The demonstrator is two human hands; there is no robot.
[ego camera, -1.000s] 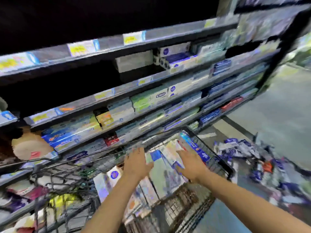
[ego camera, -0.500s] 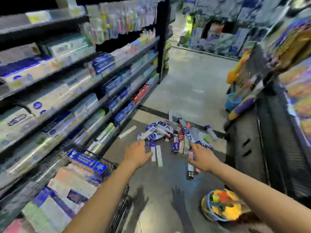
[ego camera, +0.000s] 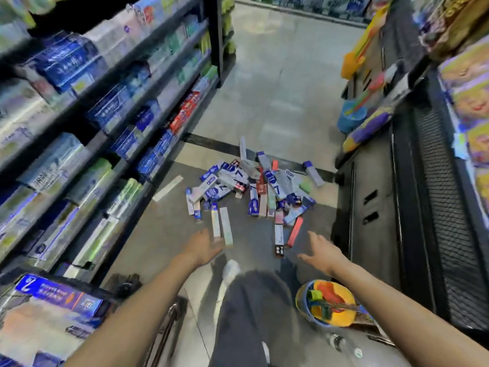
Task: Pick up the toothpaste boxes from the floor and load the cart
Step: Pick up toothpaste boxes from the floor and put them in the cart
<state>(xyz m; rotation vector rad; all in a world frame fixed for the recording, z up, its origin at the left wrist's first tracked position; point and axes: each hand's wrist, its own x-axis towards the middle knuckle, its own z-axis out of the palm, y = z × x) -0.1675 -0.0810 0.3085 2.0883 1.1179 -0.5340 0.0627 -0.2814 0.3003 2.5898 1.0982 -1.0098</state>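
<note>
In a shop aisle, seen from above, a strip of grey tiled floor (ego camera: 277,83) runs ahead between stocked shelves (ego camera: 87,107) on the left and a dark display unit (ego camera: 375,197) on the right. The aisle is open beyond the pile, out to a wider cross aisle at the top. A heap of toothpaste boxes (ego camera: 254,186) lies on the floor in the middle of the aisle, spread nearly from the left shelving's foot to the right unit. The boxes are long and slim, mostly blue and white, some red, pink or pale green, lying flat and crossed over one another. Two pale boxes (ego camera: 223,227) lie side by side at the near edge, and a white one (ego camera: 167,188) lies apart to the left.

The left hand (ego camera: 203,246) reaches forward, fingers loosely spread, holding nothing, its fingertips at the near ends of the two pale boxes. The right hand (ego camera: 321,251) is also spread and holds nothing, just short of a pink box (ego camera: 294,232).

The cart (ego camera: 53,313) sits at the lower left with boxes already inside. A colourful bucket of toys (ego camera: 326,303) stands on the floor by the right forearm. The person's dark trouser leg (ego camera: 251,313) and white shoe (ego camera: 231,268) fill the space between the arms
</note>
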